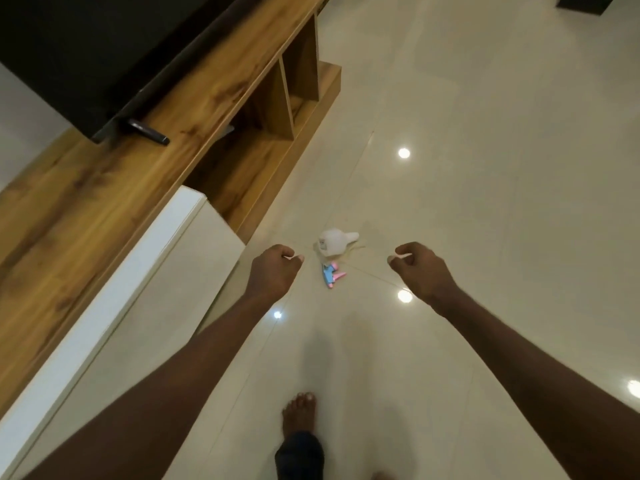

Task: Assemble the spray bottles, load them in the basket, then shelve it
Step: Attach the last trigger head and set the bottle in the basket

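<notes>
A white spray bottle body (335, 241) lies on its side on the cream tiled floor. Just in front of it lies a pink and blue trigger head (331, 275), apart from the bottle's neck. My left hand (275, 271) hangs above the floor to the left of these parts, fingers curled, holding nothing. My right hand (420, 270) hangs to their right, fingers also curled and empty. Neither hand touches the bottle or the trigger. No basket is in view.
A wooden TV unit (104, 188) with open shelf compartments (273, 109) runs along the left, with a white cabinet front (114, 282) below it. A dark TV (86, 53) and a black remote (149, 131) sit on top. My bare foot (299, 417) stands near the bottom.
</notes>
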